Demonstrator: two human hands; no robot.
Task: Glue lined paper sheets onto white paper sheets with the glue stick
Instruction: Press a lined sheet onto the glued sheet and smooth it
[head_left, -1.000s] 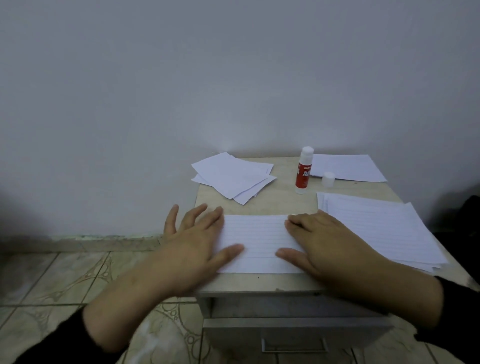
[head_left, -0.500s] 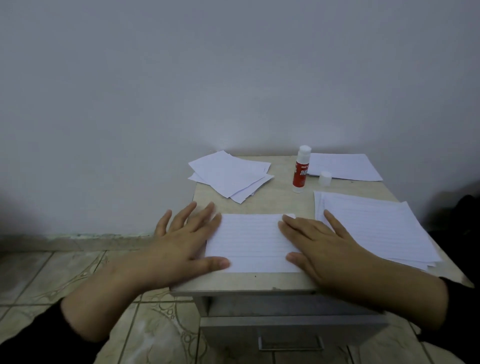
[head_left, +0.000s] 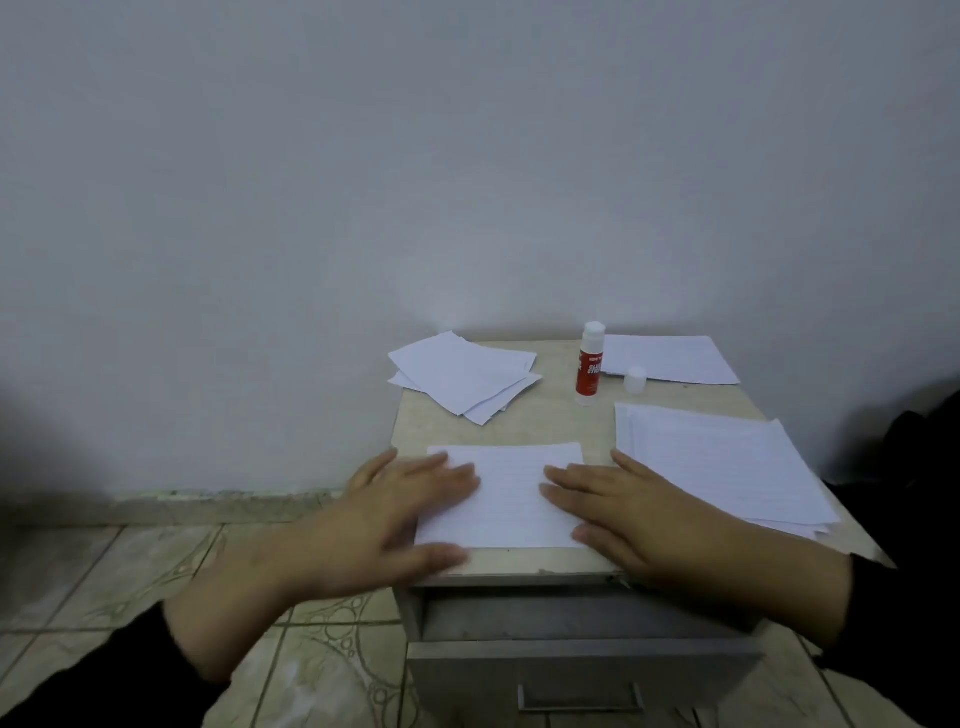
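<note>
Uncapped glue stick (head_left: 590, 364) beside cap (head_left: 635, 379)

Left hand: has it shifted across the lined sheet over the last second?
Yes. The left hand has slid outward toward the left edge of the lined sheet, judged against the glue stick, which stands unmoved.

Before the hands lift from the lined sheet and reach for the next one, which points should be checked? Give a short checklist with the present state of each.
1. Left hand lies flat on the lined sheet: ok.
2. Right hand lies flat on it: ok.
3. Sheet has bonded to the paper beneath: cannot tell.
4. Glue stick stands upright, within reach: ok.
5. Cap is on the stick: not ok, it lies beside it.
6. Stack of lined sheets is ready on the right: ok.
</note>
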